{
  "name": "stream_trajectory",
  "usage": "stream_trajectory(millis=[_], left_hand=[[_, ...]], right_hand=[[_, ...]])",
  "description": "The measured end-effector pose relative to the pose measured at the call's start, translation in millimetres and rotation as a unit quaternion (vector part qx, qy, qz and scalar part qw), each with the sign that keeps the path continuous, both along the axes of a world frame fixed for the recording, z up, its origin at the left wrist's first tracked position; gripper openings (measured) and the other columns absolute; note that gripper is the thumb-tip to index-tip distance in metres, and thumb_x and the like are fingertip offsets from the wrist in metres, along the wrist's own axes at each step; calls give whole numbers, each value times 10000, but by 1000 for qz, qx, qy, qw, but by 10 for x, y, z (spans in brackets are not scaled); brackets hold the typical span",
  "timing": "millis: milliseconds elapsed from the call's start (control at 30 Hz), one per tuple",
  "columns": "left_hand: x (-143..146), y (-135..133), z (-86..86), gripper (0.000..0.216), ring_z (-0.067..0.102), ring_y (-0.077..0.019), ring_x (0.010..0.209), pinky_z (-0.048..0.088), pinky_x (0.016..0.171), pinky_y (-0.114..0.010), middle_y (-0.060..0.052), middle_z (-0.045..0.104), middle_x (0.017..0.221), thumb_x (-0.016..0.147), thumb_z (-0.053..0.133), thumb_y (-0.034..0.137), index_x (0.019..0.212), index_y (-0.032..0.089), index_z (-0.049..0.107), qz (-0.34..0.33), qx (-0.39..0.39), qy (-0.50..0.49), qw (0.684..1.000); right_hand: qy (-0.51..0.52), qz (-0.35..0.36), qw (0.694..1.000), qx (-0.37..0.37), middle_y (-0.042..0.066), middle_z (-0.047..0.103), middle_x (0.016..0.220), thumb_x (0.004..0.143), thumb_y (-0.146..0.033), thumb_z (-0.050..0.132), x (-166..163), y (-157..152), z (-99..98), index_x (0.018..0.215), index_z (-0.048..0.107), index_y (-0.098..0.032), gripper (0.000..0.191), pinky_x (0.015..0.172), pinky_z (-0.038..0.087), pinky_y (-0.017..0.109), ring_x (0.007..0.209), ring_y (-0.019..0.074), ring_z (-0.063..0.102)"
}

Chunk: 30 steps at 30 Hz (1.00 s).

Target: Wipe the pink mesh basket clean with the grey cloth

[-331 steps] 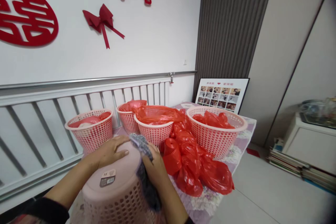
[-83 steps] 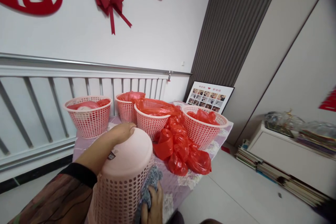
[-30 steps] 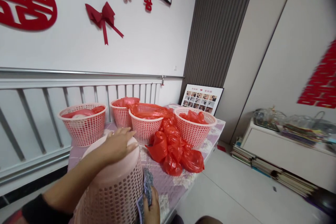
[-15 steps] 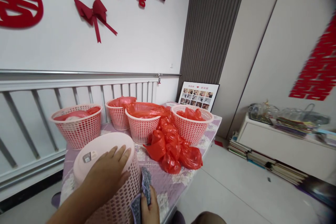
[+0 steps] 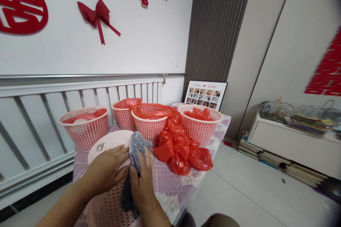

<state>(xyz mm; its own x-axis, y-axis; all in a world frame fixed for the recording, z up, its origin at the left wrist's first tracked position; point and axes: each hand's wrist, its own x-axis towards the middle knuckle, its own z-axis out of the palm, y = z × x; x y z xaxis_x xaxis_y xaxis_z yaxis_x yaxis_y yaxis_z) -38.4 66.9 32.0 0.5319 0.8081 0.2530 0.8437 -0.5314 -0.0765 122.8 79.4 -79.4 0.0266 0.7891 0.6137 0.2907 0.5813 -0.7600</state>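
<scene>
An upturned pink plastic basket stands close in front of me, its flat base facing up with a small label on it. My left hand rests on the edge of that base, fingers stretched out towards the right. With my right hand I hold a grey fuzzy cloth against the basket's right side. The cloth's top end folds over the rim of the base, and its lower part hangs along the perforated wall. Both hands are near each other at the rim.
Pink baskets with red plastic bags stand behind: a left one, a back one, a middle one and a right one. Loose red bags lie on the floral-covered table. A radiator runs along the wall.
My right hand has moved up the basket's side, carrying the cloth to the rim of the base. The basket's base is tilted a little differently. My view has shifted slightly left.
</scene>
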Motion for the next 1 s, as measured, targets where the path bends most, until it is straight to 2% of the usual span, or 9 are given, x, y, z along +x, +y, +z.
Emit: stream_trajectory(millis=[67,267,333,433,533,633,733,833,1000], left_hand=[[-5,2,0,526,506,-288,1382,430,1147,-497,-59,550,1490,905,508,315,1428,262,521,0,0,3,1000],[14,-12,27,542,455,-287,1420,401,1166,-531,-33,504,1526,919,464,333,1454,252,491,26,-22,15,999],[26,-16,32,547,448,-291,1424,394,1169,-539,-37,497,1531,919,461,333,1458,244,486,30,-26,17,999],[27,-10,23,539,455,-292,1420,396,1166,-542,-45,495,1532,925,454,331,1456,247,488,29,-23,20,999],[19,2,10,512,476,-287,1405,414,1154,-534,-48,516,1517,943,422,315,1445,253,501,19,-14,23,999],[23,7,18,479,536,-294,1354,459,1117,-515,-81,580,1465,948,395,289,1393,222,559,6,3,20,1000],[33,2,34,483,653,-301,1202,529,1033,-489,-145,651,1372,910,446,272,1362,171,584,-2,28,3,1000],[38,-10,42,514,628,-290,1242,506,1068,-469,-147,620,1412,884,489,261,1383,165,564,-6,32,-7,999],[40,-18,41,487,507,-274,1382,430,1147,-512,-50,552,1489,955,386,286,1415,241,539,20,-9,12,1000]], right_hand=[[-5,-15,1000,-26,95,328,1627,983,-400,480,-28,32,-229,1475,493,-234,520,1198,311,557,1516,292,260],[38,-91,979,-176,185,581,1426,926,-564,467,217,88,-1377,1329,646,-143,610,1144,394,574,1364,357,509],[48,-97,975,-194,175,638,1360,906,-584,484,281,90,-1548,1267,691,-158,596,1133,415,553,1317,356,558],[60,-101,974,-196,197,625,1371,906,-576,480,246,105,-1391,1271,683,-124,615,1125,414,572,1316,364,557],[52,-87,983,-155,216,531,1467,946,-503,461,121,79,-830,1350,617,-100,592,1134,392,596,1389,358,477],[5,-47,997,-56,145,401,1581,1000,-383,434,23,-38,-169,1439,536,-195,488,1152,380,575,1474,307,354],[-72,10,994,85,65,292,1643,983,-249,467,-39,-171,205,1459,501,-288,479,1182,322,590,1512,291,267],[-86,-8,990,111,63,232,1665,971,-214,484,-82,-210,57,1484,464,-301,521,1167,334,612,1520,309,237],[-39,-76,995,-54,151,388,1587,983,-343,444,27,-75,-983,1439,544,-220,483,1113,397,635,1474,352,341]])
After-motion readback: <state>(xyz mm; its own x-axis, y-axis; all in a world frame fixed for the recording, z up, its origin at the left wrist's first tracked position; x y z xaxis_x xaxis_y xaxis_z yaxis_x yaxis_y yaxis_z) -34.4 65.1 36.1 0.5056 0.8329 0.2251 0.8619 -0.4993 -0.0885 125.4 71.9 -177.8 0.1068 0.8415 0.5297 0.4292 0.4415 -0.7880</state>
